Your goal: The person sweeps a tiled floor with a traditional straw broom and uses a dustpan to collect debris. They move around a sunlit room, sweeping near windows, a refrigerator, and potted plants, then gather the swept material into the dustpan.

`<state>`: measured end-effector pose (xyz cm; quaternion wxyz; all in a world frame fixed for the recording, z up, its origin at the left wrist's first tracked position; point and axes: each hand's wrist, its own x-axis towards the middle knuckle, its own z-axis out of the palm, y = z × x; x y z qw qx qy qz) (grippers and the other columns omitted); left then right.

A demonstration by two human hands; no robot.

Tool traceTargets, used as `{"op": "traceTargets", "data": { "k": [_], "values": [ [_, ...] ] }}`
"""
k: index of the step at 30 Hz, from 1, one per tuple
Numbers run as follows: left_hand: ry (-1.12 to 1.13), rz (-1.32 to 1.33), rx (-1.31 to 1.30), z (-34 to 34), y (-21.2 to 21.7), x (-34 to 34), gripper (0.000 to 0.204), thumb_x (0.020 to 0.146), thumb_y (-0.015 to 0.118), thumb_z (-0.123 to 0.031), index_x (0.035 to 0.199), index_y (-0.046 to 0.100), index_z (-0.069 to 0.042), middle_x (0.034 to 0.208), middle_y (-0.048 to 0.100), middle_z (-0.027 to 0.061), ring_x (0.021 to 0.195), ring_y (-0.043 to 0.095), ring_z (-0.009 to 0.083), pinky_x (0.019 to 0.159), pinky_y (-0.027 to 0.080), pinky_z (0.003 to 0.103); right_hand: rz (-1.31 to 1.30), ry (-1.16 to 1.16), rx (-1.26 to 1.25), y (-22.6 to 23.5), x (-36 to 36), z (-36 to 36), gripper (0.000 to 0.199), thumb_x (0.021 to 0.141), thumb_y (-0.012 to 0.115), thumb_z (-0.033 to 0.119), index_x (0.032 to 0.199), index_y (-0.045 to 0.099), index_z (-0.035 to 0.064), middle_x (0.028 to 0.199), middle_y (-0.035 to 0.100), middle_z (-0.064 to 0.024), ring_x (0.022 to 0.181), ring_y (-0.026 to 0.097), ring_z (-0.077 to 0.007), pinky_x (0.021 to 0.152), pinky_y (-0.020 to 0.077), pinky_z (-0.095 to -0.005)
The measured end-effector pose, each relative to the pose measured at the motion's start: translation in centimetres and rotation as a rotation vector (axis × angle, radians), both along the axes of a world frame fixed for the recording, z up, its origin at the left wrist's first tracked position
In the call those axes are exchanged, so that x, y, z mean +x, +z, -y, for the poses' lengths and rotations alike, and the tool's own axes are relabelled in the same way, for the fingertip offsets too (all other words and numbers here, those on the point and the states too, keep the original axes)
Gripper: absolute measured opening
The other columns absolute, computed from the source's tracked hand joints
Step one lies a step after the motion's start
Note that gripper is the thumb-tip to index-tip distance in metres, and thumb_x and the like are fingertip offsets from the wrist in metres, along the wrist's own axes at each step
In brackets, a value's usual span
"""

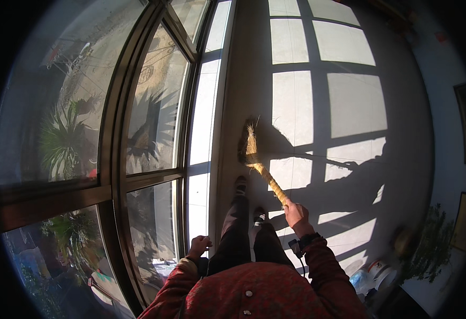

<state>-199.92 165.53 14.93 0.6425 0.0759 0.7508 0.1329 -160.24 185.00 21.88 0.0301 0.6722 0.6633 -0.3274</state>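
Note:
My right hand (297, 217) is wrapped round the upper end of a straw broom (269, 176). The broom's handle is covered in yellow wrapping. Its bristle head points away from me, over the floor just ahead of my feet and close to the base of the windows. My left hand (199, 246) hangs low at my left side with its fingers curled in, and I see nothing in it. Nearest to that hand is the pale sill (198, 204) beneath the glass.
Tall brown-framed windows (117, 175) run along my left, with spiky plants beyond the glass. Sunlit patches and shadows lie across the tiled floor (344, 101). Toward the lower right stand a leafy potted plant (430, 242) and several pale containers (377, 271), close to the wall.

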Motion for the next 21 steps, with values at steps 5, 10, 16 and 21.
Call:
{"op": "traceTargets", "data": {
  "k": [5,10,16,21],
  "values": [
    [-0.046,-0.086,0.082,-8.6,-1.0,-2.6,0.027,0.089,0.057,-0.023,0.099,0.061,0.002,0.085,0.068,0.0105,0.073,0.068,0.0187,0.058,0.053,0.031,0.072,0.061,-0.063,-6.6,-10.0,-12.2,0.019,0.085,0.059,0.018,0.104,0.063,0.0124,0.078,0.067,-0.015,0.077,0.066,-0.0336,0.067,0.0519,-0.0452],
    [-0.115,-0.035,0.159,-15.1,-0.2,-4.9,0.026,0.092,0.055,-0.025,0.099,0.059,-0.001,0.089,0.068,0.0088,0.08,0.068,0.0195,0.065,0.053,0.033,0.137,-0.054,-0.142,-7.3,-2.5,-13.0,0.024,0.09,0.052,0.024,0.108,0.065,0.0147,0.087,0.068,-0.0139,0.084,0.066,-0.0325,0.071,0.052,-0.0444],
    [-0.072,-0.012,0.059,-19.1,-0.2,-6.1,0.025,0.089,0.057,-0.024,0.096,0.06,0.0,0.087,0.068,0.0088,0.076,0.068,0.0175,0.06,0.052,0.03,0.322,-0.298,-0.284,-1.7,5.6,-6.2,0.028,0.09,0.052,0.029,0.105,0.065,0.0084,0.089,0.067,-0.0183,0.083,0.065,-0.0369,0.072,0.0515,-0.0468],
    [-0.118,-0.008,0.053,-20.2,-0.4,-6.3,0.029,0.091,0.055,-0.027,0.104,0.056,-0.001,0.091,0.068,0.0109,0.081,0.068,0.0207,0.063,0.054,0.033,0.21,-0.374,-0.053,3.1,4.7,-7.1,0.031,0.089,0.055,0.027,0.114,0.062,0.0101,0.086,0.067,-0.0183,0.08,0.065,-0.0362,0.069,0.052,-0.0471]
  ]
}}
